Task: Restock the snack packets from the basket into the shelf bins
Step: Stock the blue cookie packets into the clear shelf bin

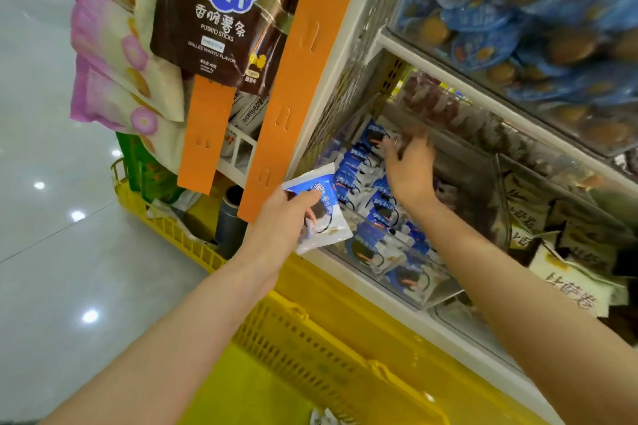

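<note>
Snack packet [322,217], blue-and-white: likely light, crushable, slick film, best pinched at its crimped edge; pinched in left hand [281,221] just before the clear shelf bin [419,302], while right hand [411,167] reaches among binned packets [355,176], grasp blurred, undeterminable.

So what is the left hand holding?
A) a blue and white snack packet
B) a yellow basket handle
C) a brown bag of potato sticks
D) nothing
A: the left hand grips a blue and white snack packet, thumb across its front.
</note>
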Demonstrator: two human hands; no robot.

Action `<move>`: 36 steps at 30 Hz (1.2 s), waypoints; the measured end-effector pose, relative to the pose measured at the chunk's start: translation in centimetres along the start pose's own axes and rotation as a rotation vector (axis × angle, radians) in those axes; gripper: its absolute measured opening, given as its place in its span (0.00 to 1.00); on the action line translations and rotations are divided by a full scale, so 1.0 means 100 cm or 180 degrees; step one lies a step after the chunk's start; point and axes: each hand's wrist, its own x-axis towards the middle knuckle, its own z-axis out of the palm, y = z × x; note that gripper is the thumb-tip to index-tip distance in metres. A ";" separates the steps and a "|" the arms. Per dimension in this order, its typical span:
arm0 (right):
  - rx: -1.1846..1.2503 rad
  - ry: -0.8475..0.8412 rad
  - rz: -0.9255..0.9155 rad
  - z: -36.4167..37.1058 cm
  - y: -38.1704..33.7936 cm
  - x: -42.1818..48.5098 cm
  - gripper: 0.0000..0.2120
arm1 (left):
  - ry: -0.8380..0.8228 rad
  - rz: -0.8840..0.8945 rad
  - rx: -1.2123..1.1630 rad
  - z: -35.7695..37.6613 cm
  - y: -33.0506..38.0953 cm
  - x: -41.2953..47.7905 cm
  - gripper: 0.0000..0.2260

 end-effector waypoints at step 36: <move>0.1339 -0.0234 0.0911 -0.077 0.028 -0.043 0.07 | -0.0317 0.3277 0.4453 0.026 -0.011 0.017 0.13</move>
